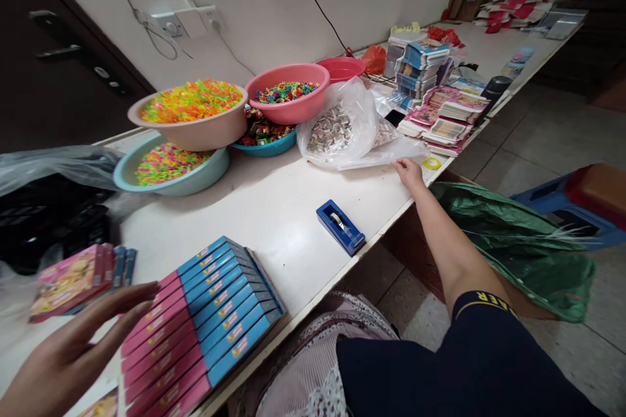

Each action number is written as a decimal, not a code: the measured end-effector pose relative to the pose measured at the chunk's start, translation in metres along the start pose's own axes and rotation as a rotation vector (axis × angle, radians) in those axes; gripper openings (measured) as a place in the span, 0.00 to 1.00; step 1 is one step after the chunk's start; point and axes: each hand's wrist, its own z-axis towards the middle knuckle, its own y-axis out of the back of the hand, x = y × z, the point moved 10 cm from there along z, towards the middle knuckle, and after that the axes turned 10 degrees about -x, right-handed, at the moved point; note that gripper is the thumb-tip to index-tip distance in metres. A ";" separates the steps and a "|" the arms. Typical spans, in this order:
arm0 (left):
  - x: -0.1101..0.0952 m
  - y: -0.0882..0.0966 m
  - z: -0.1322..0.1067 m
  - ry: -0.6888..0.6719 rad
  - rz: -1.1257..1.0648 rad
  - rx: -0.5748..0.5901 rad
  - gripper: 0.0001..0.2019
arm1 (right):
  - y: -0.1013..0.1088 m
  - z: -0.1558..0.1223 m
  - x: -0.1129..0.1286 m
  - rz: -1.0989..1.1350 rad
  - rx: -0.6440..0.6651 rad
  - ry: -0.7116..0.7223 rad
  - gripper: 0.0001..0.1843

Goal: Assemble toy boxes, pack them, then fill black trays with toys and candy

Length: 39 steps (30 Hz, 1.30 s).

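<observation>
Both your hands are out: your right hand (409, 172) pinches the far plastic bag (349, 127), your open left hand (73, 348) rests flat by the near boxes (205, 322).

At the lower left of the frame the left hand (73, 348) is open, fingers (128, 300) spread flat over the near end of a row of pink and blue boxes (205, 322) lying on the white bench (274, 208). At centre right the right hand (409, 172) reaches out to the edge of a clear plastic bag (349, 127) of small wrapped pieces (sweets, perhaps; too small to tell), its fingertips touching the plastic. Between the hands sits a blue tape dispenser (341, 227). Behind, at upper left, stand basins of coloured bits (190, 111), some stacked. Card stacks (447, 118) lie at upper right.
</observation>
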 end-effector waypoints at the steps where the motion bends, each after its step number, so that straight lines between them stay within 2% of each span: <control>1: 0.001 0.005 0.001 0.022 0.073 -0.061 0.15 | 0.004 0.007 0.005 0.025 -0.011 -0.001 0.09; 3: -0.001 0.010 0.001 0.052 0.167 -0.138 0.13 | 0.011 0.021 0.017 0.072 -0.018 0.014 0.06; 5: -0.009 0.007 0.001 0.043 0.141 -0.137 0.13 | 0.024 0.035 0.029 0.109 -0.048 0.034 0.05; 8: -0.024 0.006 -0.002 0.031 0.104 -0.137 0.13 | 0.065 0.054 0.049 0.355 -0.235 0.091 0.09; 11: -0.045 0.009 -0.004 0.054 0.072 -0.144 0.13 | 0.111 0.048 0.087 0.657 -0.377 0.222 0.13; 14: -0.073 0.003 0.006 0.156 -0.110 -0.180 0.17 | 0.138 0.008 0.166 0.731 -0.352 0.422 0.14; 16: -0.100 -0.016 0.024 0.202 -0.418 -0.181 0.22 | 0.147 -0.035 0.231 0.790 -0.340 0.574 0.13; 18: -0.135 -0.046 0.049 0.153 -0.794 -0.080 0.30 | 0.152 -0.085 0.291 0.916 -0.362 0.717 0.10; 20: -0.151 -0.075 0.071 0.201 -0.942 0.063 0.36 | 0.146 -0.131 0.340 1.056 -0.280 0.837 0.06; 21: -0.155 -0.084 0.079 0.217 -0.985 0.130 0.37 | 0.140 -0.153 0.359 1.116 -0.210 0.893 0.04; 23: -0.154 -0.080 0.088 0.183 -1.045 0.184 0.41 | 0.127 -0.194 0.383 1.165 -0.039 1.020 0.09; 26: -0.137 -0.052 0.077 0.102 -0.982 0.185 0.45 | 0.099 -0.243 0.391 1.015 0.174 1.216 0.19; 29: -0.104 -0.026 0.057 0.110 -0.651 0.062 0.43 | 0.077 -0.267 0.379 0.931 0.252 1.277 0.24; 31: -0.092 -0.017 0.048 0.074 -0.406 -0.021 0.44 | 0.067 -0.280 0.374 0.924 0.287 1.293 0.26; 32: -0.092 -0.021 0.045 0.046 -0.310 -0.013 0.45 | 0.062 -0.287 0.373 0.921 0.304 1.305 0.27; 33: -0.092 -0.031 0.043 0.027 -0.226 0.046 0.47 | 0.058 -0.295 0.372 0.915 0.318 1.318 0.28; 36: -0.086 -0.076 0.033 0.044 0.022 0.310 0.47 | 0.045 -0.316 0.362 0.866 0.398 1.320 0.29; 38: -0.080 -0.090 0.027 0.042 0.173 0.348 0.40 | 0.031 -0.329 0.348 0.735 0.530 1.293 0.27; 39: -0.079 -0.089 0.025 0.020 0.236 0.307 0.36 | 0.024 -0.336 0.339 0.644 0.606 1.281 0.25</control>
